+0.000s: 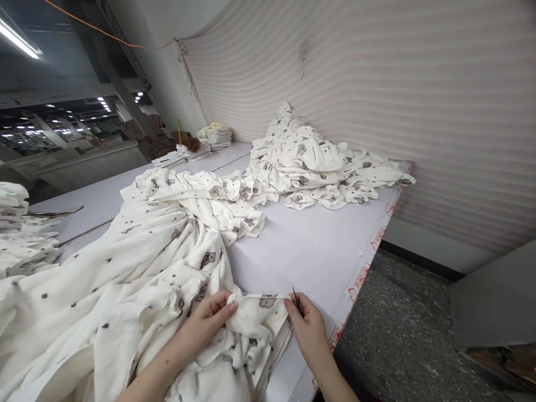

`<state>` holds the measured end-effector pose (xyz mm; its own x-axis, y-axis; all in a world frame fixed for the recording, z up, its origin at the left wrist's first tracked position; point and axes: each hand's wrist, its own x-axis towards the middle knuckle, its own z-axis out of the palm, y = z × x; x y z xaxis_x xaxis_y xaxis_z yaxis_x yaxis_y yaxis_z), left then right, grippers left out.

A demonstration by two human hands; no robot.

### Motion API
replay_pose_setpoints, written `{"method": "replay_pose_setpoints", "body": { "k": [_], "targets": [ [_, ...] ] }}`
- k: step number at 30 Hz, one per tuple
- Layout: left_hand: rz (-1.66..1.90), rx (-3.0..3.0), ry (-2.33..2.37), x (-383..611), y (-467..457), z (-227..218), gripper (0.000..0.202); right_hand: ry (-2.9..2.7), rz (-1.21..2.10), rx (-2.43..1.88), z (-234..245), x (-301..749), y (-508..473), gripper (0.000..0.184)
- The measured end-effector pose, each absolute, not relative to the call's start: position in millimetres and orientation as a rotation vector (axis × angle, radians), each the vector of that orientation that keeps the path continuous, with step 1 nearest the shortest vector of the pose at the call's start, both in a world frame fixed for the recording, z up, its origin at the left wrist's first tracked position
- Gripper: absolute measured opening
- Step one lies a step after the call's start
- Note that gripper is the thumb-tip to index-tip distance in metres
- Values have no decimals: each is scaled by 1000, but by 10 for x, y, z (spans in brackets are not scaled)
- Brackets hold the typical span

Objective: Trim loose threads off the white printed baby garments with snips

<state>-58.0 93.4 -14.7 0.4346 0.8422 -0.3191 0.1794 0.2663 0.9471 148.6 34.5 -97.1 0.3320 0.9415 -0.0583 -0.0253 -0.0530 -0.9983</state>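
From where I stand, one striped sheet, pale grey and pink, hangs across the upper right of the frame. Below it, one pale table runs through the centre. White cloth, printed with bear-like figures and dark dots, fills the lower left and lower centre; I can't count its pieces. One heap of similar cloth sits at upper centre, near the sheet, and one smaller pile lies at the left edge. Left of upper centre I count at least two folded stacks. Red lettering repeats along the table's border strip, right of centre, too blurred to read. Two bare hands are at lower centre: the left hand pinches the white cloth's edge between thumb and fingers, and the right hand pinches it farther along, the edge stretched straight between. One thin, dark, pointed tool sits in the right hand, tip upward.
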Motion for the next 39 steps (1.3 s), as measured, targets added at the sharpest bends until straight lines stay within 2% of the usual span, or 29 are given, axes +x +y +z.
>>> {"method": "replay_pose_setpoints", "body": {
  "k": [3, 6, 7, 11, 20, 24, 28, 31, 34, 39],
  "targets": [
    [558, 1347, 1023, -502, 926, -131, 28, -1036, 904, -1360, -862, 1418, 348, 21],
    [533, 1387, 973, -413, 919, -108, 23, -1252, 823, -1286, -713, 1331, 348, 40],
    [531, 1369, 961, -392, 912, -104, 22, -1317, 813, -1273, -675, 1313, 364, 37],
    [530, 1239, 949, -349, 883, -122, 25, -1340, 786, -1343, -652, 1308, 471, 3],
    [581, 1190, 984, -287, 908, -206, 25, -1405, 682, -1244, -613, 1328, 307, 19],
    [546, 1258, 946, -268, 891, -241, 26, -1415, 737, -1249, -702, 1301, 351, 12],
    [529, 1331, 970, -237, 865, -302, 27, -1412, 715, -1319, -816, 1293, 404, 15],
    [528, 1387, 1022, -219, 861, -343, 27, -1292, 850, -1343, -805, 1286, 423, 20],
    [577, 1366, 1054, -210, 872, -362, 26, -1169, 982, -1285, -744, 1316, 411, 17],
    [613, 1306, 1102, -211, 887, -380, 32, -1211, 953, -1253, -763, 1393, 320, 16]
  ]
}}
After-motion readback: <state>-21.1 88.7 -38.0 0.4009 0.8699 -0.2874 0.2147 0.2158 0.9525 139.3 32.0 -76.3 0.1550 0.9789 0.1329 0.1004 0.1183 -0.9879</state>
